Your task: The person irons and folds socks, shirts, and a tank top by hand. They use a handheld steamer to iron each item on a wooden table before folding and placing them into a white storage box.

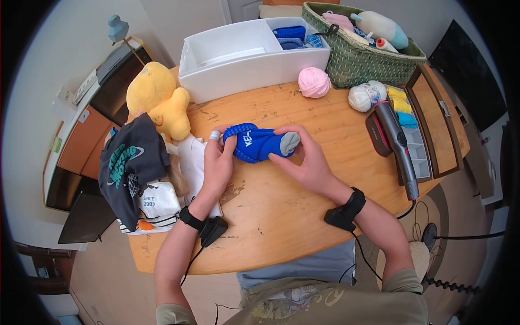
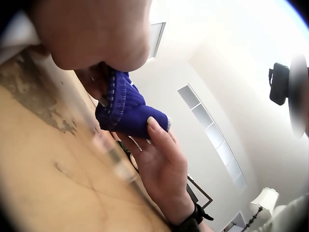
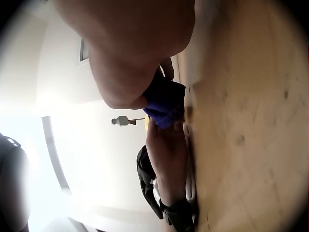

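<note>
A blue sock (image 1: 261, 144) with white lettering, a ribbed cuff and a grey toe is held level above the wooden table (image 1: 271, 216). My left hand (image 1: 218, 167) grips it at the cuff, thumb on top and other fingers behind or under the fabric. At the toe end, my right hand (image 1: 310, 168) pinches it between thumb and fingers. From the left wrist view, the sock (image 2: 133, 113) looks bunched, and the thumb of the right hand (image 2: 161, 169) lies along its end. The right wrist view shows the sock (image 3: 165, 104) dark between both hands.
A white divided bin (image 1: 216, 81) holds folded blue items in its right compartment. Beside it are a woven basket (image 1: 357, 62), pink yarn (image 1: 314, 82) and white yarn (image 1: 366, 96). A corded styling tool (image 1: 398, 143) overlaps a compartment box at right. A yellow plush (image 1: 154, 95) and clothes (image 1: 132, 162) lie left.
</note>
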Demonstrator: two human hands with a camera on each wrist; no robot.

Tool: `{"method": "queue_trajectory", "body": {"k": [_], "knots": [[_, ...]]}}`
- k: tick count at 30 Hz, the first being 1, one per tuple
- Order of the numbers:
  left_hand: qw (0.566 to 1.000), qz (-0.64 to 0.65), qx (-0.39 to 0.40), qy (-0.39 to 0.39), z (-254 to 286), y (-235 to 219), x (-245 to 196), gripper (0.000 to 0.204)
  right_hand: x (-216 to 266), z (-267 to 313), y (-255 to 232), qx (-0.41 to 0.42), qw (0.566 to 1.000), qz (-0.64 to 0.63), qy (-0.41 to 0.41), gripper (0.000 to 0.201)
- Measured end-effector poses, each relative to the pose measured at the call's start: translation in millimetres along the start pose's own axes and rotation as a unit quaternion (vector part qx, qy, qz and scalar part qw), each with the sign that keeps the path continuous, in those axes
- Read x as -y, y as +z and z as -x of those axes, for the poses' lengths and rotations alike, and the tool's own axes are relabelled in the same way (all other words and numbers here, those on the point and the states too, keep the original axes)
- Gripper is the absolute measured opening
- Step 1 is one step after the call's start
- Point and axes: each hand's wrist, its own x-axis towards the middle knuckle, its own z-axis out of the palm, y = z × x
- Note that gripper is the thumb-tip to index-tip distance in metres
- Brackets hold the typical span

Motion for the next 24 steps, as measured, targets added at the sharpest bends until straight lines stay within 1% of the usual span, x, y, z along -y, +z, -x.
{"method": "queue_trajectory", "body": {"k": [2,4,7,10,13,16,19,20,22,24], "knots": [[0.999,0.025,0.0,-0.021,0,1,-2,0.024,-3,-1,0,-0.007,0.999,-0.033,0.002,0.045],[0.997,0.061,-0.019,-0.042,-2,2,-4,0.025,-9,-3,2,-0.016,0.997,-0.077,-0.007,0.043],[0.994,0.078,-0.038,-0.064,-5,-1,-4,0.026,-5,-3,1,0.001,0.998,-0.062,-0.028,0.042],[0.994,0.069,-0.058,-0.062,-6,-4,-2,0.027,-8,-2,4,0.008,0.979,-0.204,0.005,0.044],[0.993,0.073,-0.073,-0.058,-7,-5,-2,0.026,-2,-3,-3,0.02,0.966,-0.254,0.038,0.043],[0.992,0.088,-0.074,-0.056,-5,-6,-3,0.026,-7,-6,-8,0.025,0.937,-0.334,0.094,0.039],[0.99,0.112,-0.068,-0.057,-6,-6,-2,0.026,-6,-6,-12,-0.024,0.912,-0.384,0.139,0.037],[0.989,0.121,-0.066,-0.057,-6,-7,-1,0.026,-4,-7,-14,-0.021,0.914,-0.38,0.142,0.038],[0.989,0.127,-0.064,-0.035,-7,-7,0,0.027,2,-8,-17,-0.015,0.917,-0.371,0.148,0.039],[0.986,0.152,-0.057,-0.026,-7,-7,0,0.027,0,-8,-17,-0.009,0.928,-0.336,0.16,0.041]]}}
